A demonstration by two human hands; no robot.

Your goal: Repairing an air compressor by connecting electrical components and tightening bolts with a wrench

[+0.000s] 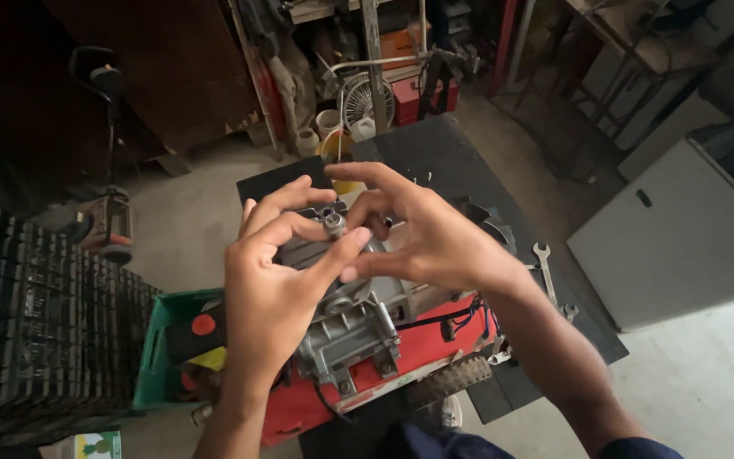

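Both hands are working over a grey engine (358,319) on a red mower deck (418,357), which is sitting on the dark bench (435,153) near its front edge. The left hand (269,280) is pinching a small metal fitting (334,223) on the engine's top, while the right hand (418,234) is hovering just beside it, fingers spread. A spanner (545,268) is lying near the bench's right edge.

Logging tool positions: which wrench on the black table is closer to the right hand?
The long open-end wrench, lying just beside the right hand wrist; the smaller wrench lies farther along the black table.
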